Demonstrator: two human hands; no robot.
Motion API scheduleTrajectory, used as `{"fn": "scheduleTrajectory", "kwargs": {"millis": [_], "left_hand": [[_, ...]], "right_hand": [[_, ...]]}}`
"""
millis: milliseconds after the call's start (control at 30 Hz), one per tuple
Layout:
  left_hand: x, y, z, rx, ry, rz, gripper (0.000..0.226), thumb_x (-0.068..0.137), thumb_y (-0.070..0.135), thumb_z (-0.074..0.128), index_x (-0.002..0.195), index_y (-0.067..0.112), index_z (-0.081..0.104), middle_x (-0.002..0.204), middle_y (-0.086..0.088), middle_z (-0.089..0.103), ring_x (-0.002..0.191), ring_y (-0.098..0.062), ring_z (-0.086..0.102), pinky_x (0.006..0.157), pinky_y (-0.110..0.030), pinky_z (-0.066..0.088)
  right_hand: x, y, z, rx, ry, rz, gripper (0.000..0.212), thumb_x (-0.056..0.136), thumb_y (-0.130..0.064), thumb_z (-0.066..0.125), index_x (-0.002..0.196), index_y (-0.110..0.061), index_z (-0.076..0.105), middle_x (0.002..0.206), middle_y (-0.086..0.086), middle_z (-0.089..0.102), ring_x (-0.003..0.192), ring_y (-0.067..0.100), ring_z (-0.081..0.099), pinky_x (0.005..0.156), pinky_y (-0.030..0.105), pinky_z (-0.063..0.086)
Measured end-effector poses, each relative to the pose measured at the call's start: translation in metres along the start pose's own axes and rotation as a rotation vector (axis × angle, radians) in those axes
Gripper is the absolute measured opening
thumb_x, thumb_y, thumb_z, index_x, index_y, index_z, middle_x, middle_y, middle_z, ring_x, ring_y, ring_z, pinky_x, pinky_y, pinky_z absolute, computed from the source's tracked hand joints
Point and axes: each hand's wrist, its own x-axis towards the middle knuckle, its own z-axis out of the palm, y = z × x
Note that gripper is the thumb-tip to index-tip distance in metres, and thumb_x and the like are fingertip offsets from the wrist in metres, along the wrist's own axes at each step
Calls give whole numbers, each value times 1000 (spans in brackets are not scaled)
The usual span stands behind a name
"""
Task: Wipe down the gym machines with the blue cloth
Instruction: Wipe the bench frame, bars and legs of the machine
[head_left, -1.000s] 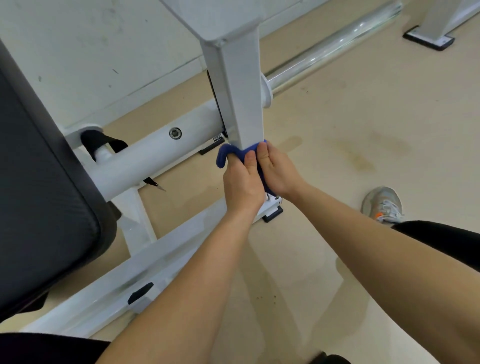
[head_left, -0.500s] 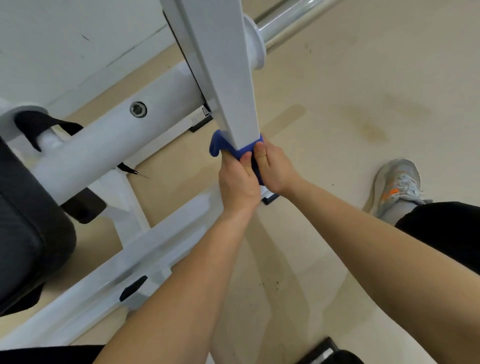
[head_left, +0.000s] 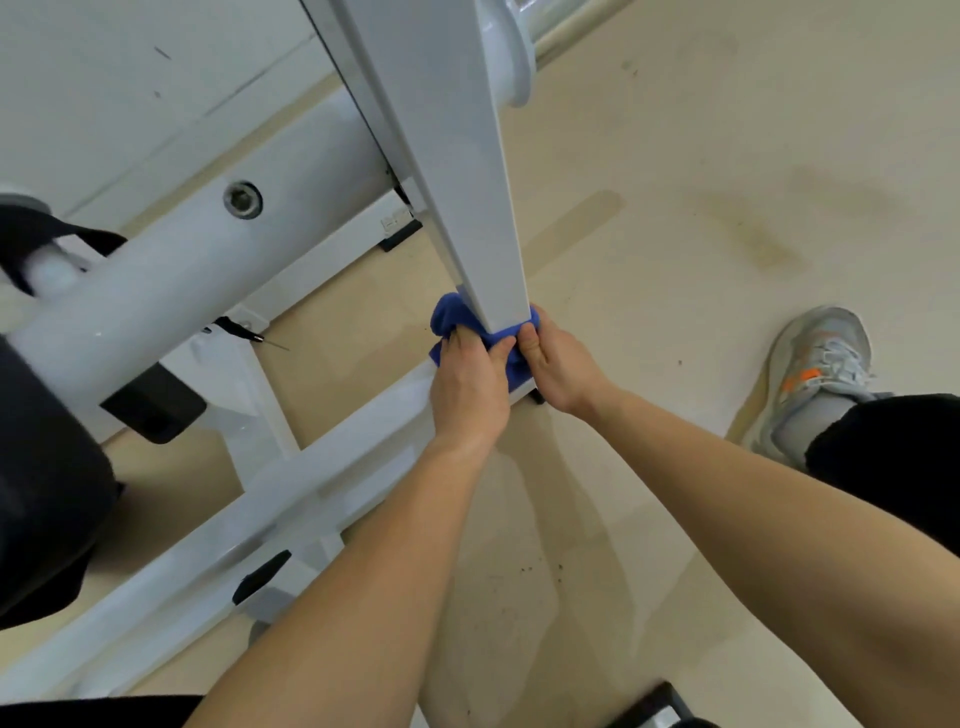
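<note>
A blue cloth (head_left: 451, 315) is wrapped round the foot of a white square upright post (head_left: 467, 197) of a gym machine, just above the white floor rail (head_left: 332, 457). My left hand (head_left: 467, 389) grips the cloth on the post's left side. My right hand (head_left: 558, 364) grips the cloth on the right side. The thumbs nearly meet in front of the post. Most of the cloth is hidden behind the post and under my fingers.
A thick white tube (head_left: 197, 260) with a bolt (head_left: 242, 198) runs left from the post. A black pad (head_left: 47, 493) fills the left edge. My grey and orange shoe (head_left: 815, 369) stands on the beige floor (head_left: 701, 182) at the right. A white wall (head_left: 130, 78) lies behind.
Both hands with the cloth have slid down the post towards the floor rail, and my head has leaned closer and lower over the machine.
</note>
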Motion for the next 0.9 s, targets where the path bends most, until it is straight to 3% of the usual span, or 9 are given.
{"fn": "scheduleTrajectory", "kwargs": {"millis": [67,167,333,400,567,667,800,900], "left_hand": [[-6,15,-16,-121,22,-8,23,101,31,48,113,12,52,102,3,59,91,-17,53,70,-26,34],[-14,41,-42,-222,125,17,22,101,28,49,114,10,54,108,-4,65,95,-23,59,74,-30,39],[-28,80,-86,-354,263,89,23,103,26,44,117,12,55,96,4,59,85,-18,54,67,-21,31],[-30,91,-94,-401,283,64,27,104,30,41,118,13,56,96,5,59,84,-16,53,68,-20,33],[-30,90,-84,-377,304,27,28,105,28,40,115,9,58,93,2,58,82,-17,49,66,-21,30],[-26,77,-70,-335,289,24,28,104,25,41,116,7,59,103,-6,66,88,-21,56,71,-24,35],[-18,56,-46,-304,214,-10,24,103,26,43,112,10,58,96,1,62,87,-19,57,74,-27,40],[-14,37,-29,-264,153,-38,21,102,29,46,111,14,57,93,5,59,86,-19,56,73,-28,40]], "right_hand": [[-3,-20,-8,27,33,-5,39,108,-37,25,139,-23,46,107,-12,60,89,10,54,68,12,37],[-8,-61,-20,59,91,-53,41,109,-37,23,134,-19,49,103,-12,60,87,13,55,68,18,38],[-17,-133,-53,91,170,-139,28,109,-35,24,112,-25,50,100,-8,64,90,17,59,74,31,40],[-18,-152,-61,83,206,-170,32,109,-34,26,118,-19,53,103,-3,66,91,20,60,76,34,44],[-13,-143,-58,70,222,-246,41,107,-34,29,136,-14,48,101,-7,64,87,18,59,72,29,39],[-9,-120,-49,79,186,-276,47,103,-36,27,141,-16,45,103,-10,64,87,16,61,70,25,41],[-7,-90,-38,99,149,-265,51,103,-39,26,147,-18,40,94,-26,60,78,-10,59,64,6,38],[-4,-61,-26,81,112,-202,54,101,-42,25,150,-23,36,91,-27,59,76,1,58,63,4,36]]}}
